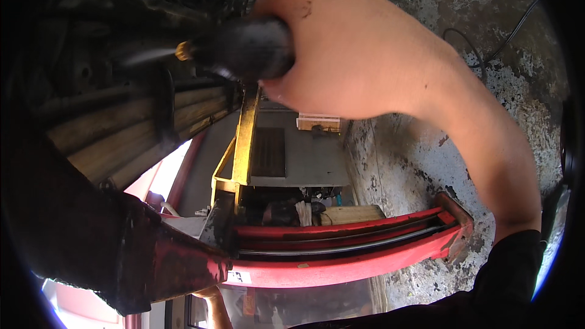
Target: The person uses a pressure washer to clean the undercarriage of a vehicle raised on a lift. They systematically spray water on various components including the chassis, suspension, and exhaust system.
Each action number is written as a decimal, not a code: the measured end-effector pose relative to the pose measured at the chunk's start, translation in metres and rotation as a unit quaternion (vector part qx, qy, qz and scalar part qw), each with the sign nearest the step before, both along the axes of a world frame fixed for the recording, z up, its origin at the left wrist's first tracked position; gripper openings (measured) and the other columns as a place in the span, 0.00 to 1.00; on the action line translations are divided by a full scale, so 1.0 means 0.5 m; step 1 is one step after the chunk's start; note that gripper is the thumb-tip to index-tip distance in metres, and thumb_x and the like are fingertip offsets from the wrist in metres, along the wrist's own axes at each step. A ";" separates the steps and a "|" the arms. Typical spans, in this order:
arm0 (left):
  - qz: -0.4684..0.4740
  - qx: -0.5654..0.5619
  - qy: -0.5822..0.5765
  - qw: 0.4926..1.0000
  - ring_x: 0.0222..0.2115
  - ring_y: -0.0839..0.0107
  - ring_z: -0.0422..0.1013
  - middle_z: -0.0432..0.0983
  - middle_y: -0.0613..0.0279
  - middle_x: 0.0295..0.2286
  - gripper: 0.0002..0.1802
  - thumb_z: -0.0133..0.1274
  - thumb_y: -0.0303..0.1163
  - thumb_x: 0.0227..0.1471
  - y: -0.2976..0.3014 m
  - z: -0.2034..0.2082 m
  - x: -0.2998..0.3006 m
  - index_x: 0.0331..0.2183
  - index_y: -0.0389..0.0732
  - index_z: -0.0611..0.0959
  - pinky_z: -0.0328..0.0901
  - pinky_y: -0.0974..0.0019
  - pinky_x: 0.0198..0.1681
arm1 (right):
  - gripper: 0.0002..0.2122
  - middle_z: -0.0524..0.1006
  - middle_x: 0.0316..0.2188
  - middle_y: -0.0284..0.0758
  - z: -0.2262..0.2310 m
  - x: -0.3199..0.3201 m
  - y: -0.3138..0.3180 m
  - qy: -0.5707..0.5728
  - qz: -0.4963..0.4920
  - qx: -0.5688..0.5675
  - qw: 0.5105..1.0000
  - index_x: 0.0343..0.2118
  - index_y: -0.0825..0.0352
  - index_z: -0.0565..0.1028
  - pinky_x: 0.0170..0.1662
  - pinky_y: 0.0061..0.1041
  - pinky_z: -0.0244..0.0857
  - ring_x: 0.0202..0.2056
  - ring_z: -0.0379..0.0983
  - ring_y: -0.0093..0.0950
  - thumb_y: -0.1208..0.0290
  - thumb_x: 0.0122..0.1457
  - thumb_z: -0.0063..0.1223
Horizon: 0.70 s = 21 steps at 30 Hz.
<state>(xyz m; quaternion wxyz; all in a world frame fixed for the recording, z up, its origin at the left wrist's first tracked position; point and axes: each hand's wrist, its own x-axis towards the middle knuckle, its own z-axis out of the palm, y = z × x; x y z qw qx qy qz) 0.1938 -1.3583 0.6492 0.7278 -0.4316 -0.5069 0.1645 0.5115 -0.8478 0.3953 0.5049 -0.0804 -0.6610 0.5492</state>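
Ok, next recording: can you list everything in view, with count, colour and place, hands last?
Spray tool: one, black, upper centre
Nozzle: one, brass-coloured, tool's left end
Spray jet: one, pale, left of the nozzle
Machinery: too dark to count, upper left
Slats: at least two, brown, left
Bar: one, yellow, centre
Beam: one, red, lower centre
Tapered part: one, red and black, lower left
Wood-like piece: one, tan, behind the beam
Cable: at least one, black, upper right
Mottled surface: one, grey-white, right
Right hand: one, bare, black sleeve, gripping the tool
Left hand: one, bare, bottom edge, mostly hidden
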 end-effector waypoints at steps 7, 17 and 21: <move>-0.051 0.007 -0.082 0.995 0.35 0.51 0.77 0.78 0.46 0.41 0.35 0.64 0.48 0.48 0.016 -0.002 -0.016 0.50 0.33 0.75 0.72 0.51 0.37 | 0.16 0.81 0.29 0.46 -0.020 0.061 0.001 -0.030 -0.064 -0.028 0.997 0.35 0.71 0.80 0.41 0.34 0.73 0.33 0.79 0.39 0.60 0.54 0.56; -0.127 0.080 -0.194 0.969 0.32 0.54 0.77 0.79 0.46 0.37 0.25 0.63 0.38 0.48 0.075 -0.034 0.019 0.44 0.32 0.79 0.71 0.52 0.35 | 0.13 0.76 0.19 0.32 -0.113 0.059 0.155 0.143 0.176 -0.230 0.946 0.36 0.66 0.78 0.24 0.24 0.66 0.18 0.70 0.22 0.60 0.61 0.57; -0.066 0.092 -0.193 0.975 0.37 0.55 0.76 0.77 0.47 0.41 0.27 0.63 0.40 0.49 0.012 -0.033 0.073 0.47 0.33 0.77 0.70 0.52 0.40 | 0.18 0.77 0.20 0.35 -0.232 -0.156 0.184 0.239 0.243 -0.287 0.895 0.45 0.64 0.77 0.20 0.23 0.71 0.16 0.75 0.24 0.54 0.61 0.56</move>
